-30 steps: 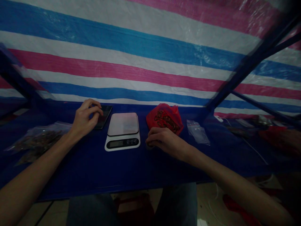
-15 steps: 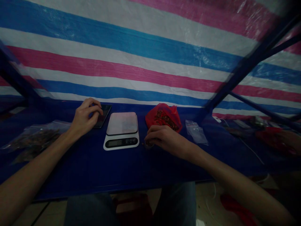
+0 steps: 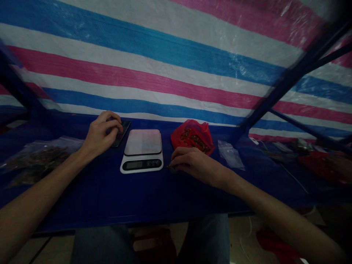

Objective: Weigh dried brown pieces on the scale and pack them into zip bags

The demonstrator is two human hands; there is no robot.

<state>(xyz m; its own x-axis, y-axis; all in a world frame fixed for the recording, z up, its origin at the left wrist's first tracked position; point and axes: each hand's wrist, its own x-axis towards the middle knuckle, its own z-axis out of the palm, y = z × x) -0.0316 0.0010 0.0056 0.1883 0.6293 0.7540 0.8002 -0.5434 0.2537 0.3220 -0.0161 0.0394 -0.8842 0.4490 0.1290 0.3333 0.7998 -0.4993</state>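
Observation:
My left hand (image 3: 103,131) hovers over or touches a dark smartphone (image 3: 122,134), its fingers loosely curled and the thumb apart; nothing shows in its grasp. A white digital kitchen scale (image 3: 142,148) sits between my hands with its pan bare; the small display is too dim to read. To its right, my right hand (image 3: 194,163) is low over the table with fingers bent together. Something small and partly clear shows under its fingertips, mostly hidden. Just behind that hand, a red plastic bag (image 3: 176,136) lies open, holding brown dried bits (image 3: 195,140).
Clear zip bags with brown dried contents (image 3: 46,156) lie at the left by my forearm. A clear zip bag (image 3: 230,154) is right of the red bag. Blue metal frame bars (image 3: 264,104) and a striped sheet (image 3: 154,69) stand behind the blue table (image 3: 115,205). Another person's hand shows dimly far right.
The view has shifted slightly. My right fingers have moved a little over the small item, which is now more hidden. My left hand remains by the smartphone.

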